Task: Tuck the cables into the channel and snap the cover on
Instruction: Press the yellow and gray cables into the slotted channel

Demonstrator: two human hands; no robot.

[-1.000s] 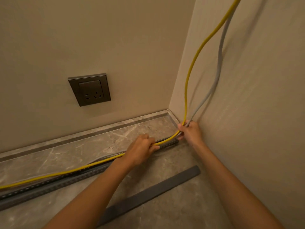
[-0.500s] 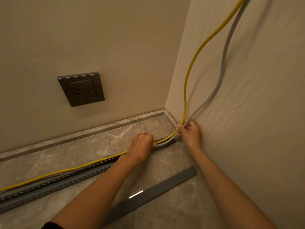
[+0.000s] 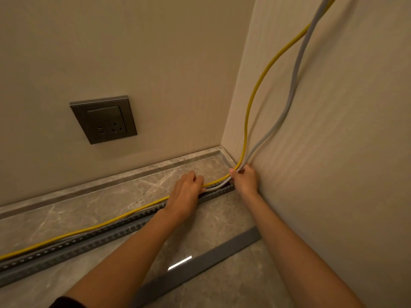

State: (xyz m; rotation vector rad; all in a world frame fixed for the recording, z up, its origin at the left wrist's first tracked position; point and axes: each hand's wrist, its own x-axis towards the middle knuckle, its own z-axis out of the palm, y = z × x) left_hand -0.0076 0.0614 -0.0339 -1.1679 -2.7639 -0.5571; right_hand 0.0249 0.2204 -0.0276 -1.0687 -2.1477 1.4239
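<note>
Where the two walls meet, your right hand [image 3: 245, 181] pinches the yellow cable [image 3: 246, 121] and the grey cable [image 3: 293, 78] together, just at the end of the slotted channel [image 3: 93, 238]. Your left hand [image 3: 185, 192] sits a little along the channel, fingers curled over both cables (your palm hides whether they are seated inside). Left of that hand the yellow cable rides along the channel's far edge, not down in it. Above your right hand both cables climb the right wall [image 3: 333, 152]. The cover [image 3: 206, 257] lies loose on the marble floor [image 3: 66, 210], nearer you, apart from the channel. A dark socket [image 3: 103, 120] sits on the far wall.
</note>
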